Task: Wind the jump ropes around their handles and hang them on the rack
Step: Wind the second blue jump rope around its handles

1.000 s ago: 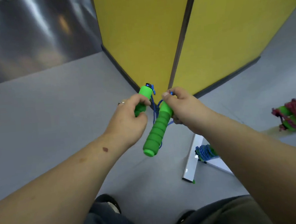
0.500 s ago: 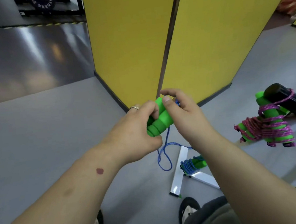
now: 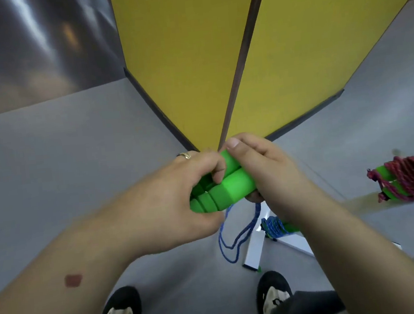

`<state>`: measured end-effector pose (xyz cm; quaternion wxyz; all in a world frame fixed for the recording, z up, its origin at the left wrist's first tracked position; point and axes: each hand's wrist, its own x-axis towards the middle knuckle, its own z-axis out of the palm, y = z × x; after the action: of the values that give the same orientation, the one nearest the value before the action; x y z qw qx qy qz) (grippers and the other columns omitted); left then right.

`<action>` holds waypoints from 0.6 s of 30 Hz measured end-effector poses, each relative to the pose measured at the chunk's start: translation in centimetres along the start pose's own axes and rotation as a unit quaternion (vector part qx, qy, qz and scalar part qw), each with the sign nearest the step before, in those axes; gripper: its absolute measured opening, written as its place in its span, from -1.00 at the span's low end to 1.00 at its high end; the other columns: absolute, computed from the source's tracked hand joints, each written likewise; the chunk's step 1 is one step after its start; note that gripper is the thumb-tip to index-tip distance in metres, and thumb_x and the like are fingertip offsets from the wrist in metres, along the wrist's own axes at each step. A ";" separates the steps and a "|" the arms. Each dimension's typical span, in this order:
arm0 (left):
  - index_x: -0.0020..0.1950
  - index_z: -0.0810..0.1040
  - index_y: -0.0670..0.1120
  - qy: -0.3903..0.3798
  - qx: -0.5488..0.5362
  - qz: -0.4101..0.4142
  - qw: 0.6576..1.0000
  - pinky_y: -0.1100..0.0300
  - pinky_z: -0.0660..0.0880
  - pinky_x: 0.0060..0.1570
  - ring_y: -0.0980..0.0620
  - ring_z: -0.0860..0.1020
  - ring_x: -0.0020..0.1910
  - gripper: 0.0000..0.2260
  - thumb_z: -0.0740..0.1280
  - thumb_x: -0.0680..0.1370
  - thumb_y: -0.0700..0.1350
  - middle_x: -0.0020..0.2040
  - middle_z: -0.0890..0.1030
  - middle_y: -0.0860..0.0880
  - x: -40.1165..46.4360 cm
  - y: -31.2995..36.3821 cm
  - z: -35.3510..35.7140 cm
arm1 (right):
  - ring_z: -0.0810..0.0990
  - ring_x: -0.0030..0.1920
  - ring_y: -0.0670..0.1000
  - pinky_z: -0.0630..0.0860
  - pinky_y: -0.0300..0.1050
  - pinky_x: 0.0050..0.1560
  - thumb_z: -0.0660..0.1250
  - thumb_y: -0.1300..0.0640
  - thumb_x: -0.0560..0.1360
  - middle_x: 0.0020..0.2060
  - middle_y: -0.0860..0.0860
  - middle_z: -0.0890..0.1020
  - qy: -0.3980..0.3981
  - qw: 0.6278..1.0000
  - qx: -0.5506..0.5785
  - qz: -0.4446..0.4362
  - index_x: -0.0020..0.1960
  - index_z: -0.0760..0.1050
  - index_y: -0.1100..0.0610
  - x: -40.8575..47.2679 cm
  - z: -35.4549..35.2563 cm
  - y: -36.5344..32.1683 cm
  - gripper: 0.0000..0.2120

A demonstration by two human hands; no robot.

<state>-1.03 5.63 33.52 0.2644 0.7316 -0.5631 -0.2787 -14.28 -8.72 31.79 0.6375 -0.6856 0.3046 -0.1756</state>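
Green handles [image 3: 225,189] of a jump rope lie pressed side by side at the middle of the view, held in both hands. At nine o'clock of them, the left hand [image 3: 172,200] curls round their ribbed ends, thumb on top. At three o'clock, the right hand [image 3: 263,174] wraps the smooth ends, thumb tip on the upper handle. From beneath, a blue rope [image 3: 230,239] hangs in loose loops toward six o'clock, unwound. At four o'clock on the grey floor [image 3: 49,157] sits a blue-wound rope bundle [image 3: 273,226], partly hidden by the forearm. A pink-wound bundle [image 3: 405,179], blurred, perhaps hanging, lies at three o'clock.
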 end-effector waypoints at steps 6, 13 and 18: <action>0.30 0.17 0.28 0.053 0.087 -0.063 0.993 0.03 0.56 -0.07 0.17 0.54 -0.09 -0.38 0.42 0.40 0.40 0.03 0.49 0.20 0.5 -0.3 1.5 | 0.41 -0.34 -0.04 0.34 -0.10 -0.30 0.23 -0.13 0.62 -0.33 0.00 0.45 0.049 0.996 -0.072 -0.025 -0.08 0.53 0.08 0.3 -0.5 0.6 -0.70; 0.16 0.37 0.22 0.027 0.066 -0.050 0.996 0.03 0.56 -0.18 0.17 0.54 -0.21 -0.57 0.27 0.43 0.43 -0.13 0.55 0.12 0.3 -0.1 1.6 | 0.35 -0.33 0.06 0.28 -0.14 -0.39 0.21 -0.23 0.58 -0.25 0.15 0.41 0.005 1.000 -0.001 0.028 0.05 0.49 0.22 0.0 -1.1 0.5 -0.52; 0.12 0.34 0.19 0.050 0.118 -0.046 0.991 0.14 0.45 -0.28 0.18 0.48 -0.22 -0.60 0.24 0.47 0.42 -0.11 0.46 0.15 0.2 0.3 2.0 | 0.37 -0.39 -0.01 0.28 -0.18 -0.44 0.18 -0.09 0.66 -0.34 0.06 0.41 0.039 0.999 -0.021 0.011 -0.10 0.52 0.13 -0.2 -0.5 0.3 -0.67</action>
<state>-2.57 5.18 32.29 0.1909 0.7958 -0.5442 -0.1848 -14.85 -8.96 31.62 0.6122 -0.6882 0.3404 -0.1890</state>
